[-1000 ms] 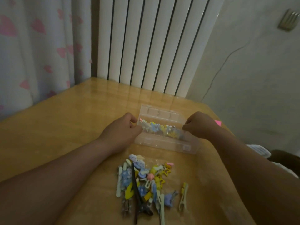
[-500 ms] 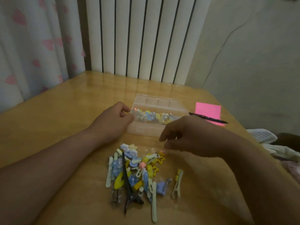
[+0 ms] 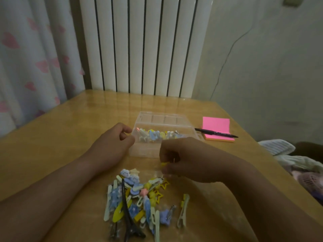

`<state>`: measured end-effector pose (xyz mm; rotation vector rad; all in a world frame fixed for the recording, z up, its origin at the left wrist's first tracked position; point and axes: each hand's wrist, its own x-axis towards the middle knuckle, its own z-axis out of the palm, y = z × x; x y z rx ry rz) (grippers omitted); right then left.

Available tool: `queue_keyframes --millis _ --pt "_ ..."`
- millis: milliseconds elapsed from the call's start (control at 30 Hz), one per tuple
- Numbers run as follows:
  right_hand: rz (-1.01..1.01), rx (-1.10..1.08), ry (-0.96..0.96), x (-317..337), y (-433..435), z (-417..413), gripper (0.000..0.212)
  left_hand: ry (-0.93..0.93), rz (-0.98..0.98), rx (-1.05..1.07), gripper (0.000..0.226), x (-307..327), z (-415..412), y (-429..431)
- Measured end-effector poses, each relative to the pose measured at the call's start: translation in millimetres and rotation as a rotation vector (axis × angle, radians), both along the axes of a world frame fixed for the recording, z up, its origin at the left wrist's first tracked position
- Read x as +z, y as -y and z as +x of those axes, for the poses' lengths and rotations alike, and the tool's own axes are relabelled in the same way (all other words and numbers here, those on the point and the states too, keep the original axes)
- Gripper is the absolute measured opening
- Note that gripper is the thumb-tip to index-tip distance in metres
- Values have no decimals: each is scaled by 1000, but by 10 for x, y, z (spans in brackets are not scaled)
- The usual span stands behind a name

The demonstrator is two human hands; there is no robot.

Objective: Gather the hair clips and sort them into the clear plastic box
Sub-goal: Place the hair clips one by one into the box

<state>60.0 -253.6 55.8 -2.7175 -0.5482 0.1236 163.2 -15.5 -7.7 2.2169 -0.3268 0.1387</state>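
My left hand curls on the left end of the clear plastic box, steadying it. A row of clips sits inside. Loose hair clips pile on the table just in front of the box. My right hand pinches a small yellow clip above the pile. Step: mid-transfer. Next, I judge: lift it over the rim and slot it beside the row.

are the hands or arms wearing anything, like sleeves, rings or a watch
Nothing worn shows. The left hand and right hand have no gloves or rings. The left forearm and right forearm are uncovered to the frame edge: no sleeve, watch or bracelet. Dim light could hide fine details.
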Motion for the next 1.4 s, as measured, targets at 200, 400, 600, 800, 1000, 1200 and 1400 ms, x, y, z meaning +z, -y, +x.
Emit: queue_keyframes --millis 200,400,600,800,1000,1200,1400 --pt "434 -333 292 106 238 279 4 -15 -19 -16 23 -5 -5 7" --pt "115 -579 259 59 559 865 4 -26 -31 -15 25 14 -19 10" --pt "-155 -605 162 -78 641 1084 10 -33 -32 -10 28 13 -24 14" --pt "-28 -619 240 -44 612 953 19 -31 -22 -13 31 15 -29 20" --pt "293 -492 468 -52 309 506 16 -43 -17 -20 34 42 -55 14" --pt "86 -218 426 -135 67 164 12 -31 -1 -1 30 49 -44 16" --pt "-48 -12 67 -11 -89 36 17 -20 8 -5 30 32 -29 10"
